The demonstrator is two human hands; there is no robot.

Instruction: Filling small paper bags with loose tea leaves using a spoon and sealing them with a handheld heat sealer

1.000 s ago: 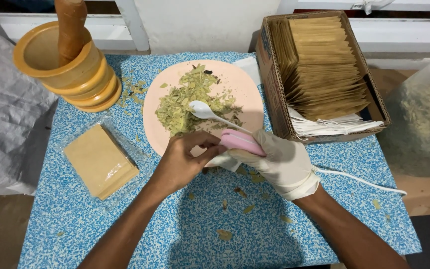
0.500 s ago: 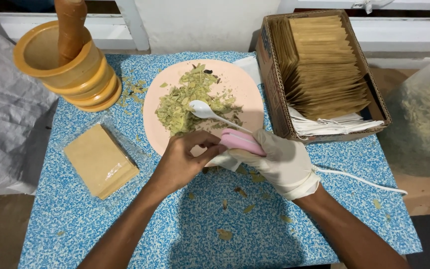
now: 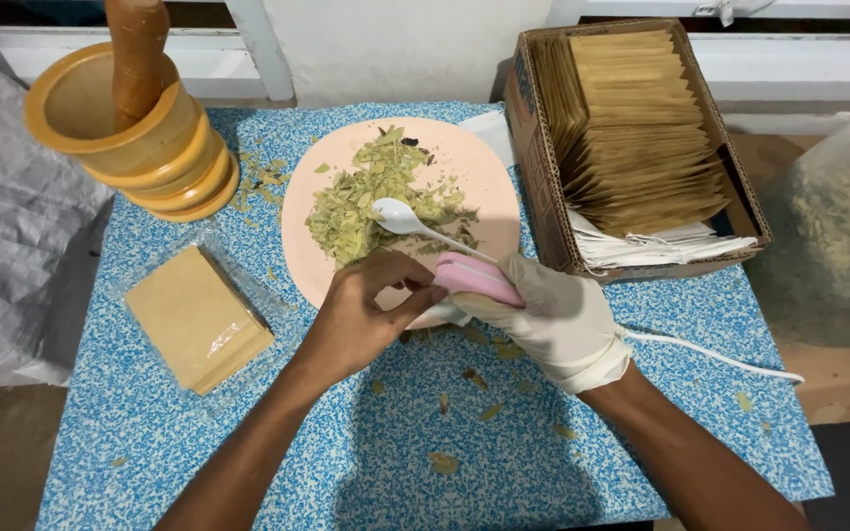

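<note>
grey woven sacking [image 3: 12, 246] at far left, off the table edge. yellow mortar [image 3: 125, 133] with a brown pestle [image 3: 140, 49] standing in it, back left corner. flat stack of tan sachets in clear wrap [image 3: 197, 317] lies on the blue speckled table [image 3: 248, 462], well apart from the hands.

left hand [image 3: 356, 315], bare, sits at the near rim of the pink plate [image 3: 474, 172]; thumb and fingertips pinched nearly closed on something small at the plate edge. what it pinches is hidden by the fingers; cannot tell. dried green leaf flakes [image 3: 366, 202] heaped on the plate's left half. white plastic spoon [image 3: 410, 221] rests bowl-up against the heap.

right hand [image 3: 553, 320], in a pale glove, is curled closed round a pink handheld device [image 3: 474, 278], touching the left fingertips. a white cord [image 3: 710, 354] trails right from under the glove.

device's long axis runs roughly left-right, slightly tilted, free end pointing left toward the left hand. spoon's long axis runs diagonally, bowl up-left, handle down-right toward the device.

cardboard box [image 3: 543, 167] of upright tan sachets [image 3: 632, 118] just right of the plate; clear bag of leaf [image 3: 838, 226] at far right.

judgement: pinched piece should stay flat and level with the device's end, left fingers clear of it; cord kept slack, off the plate.
</note>
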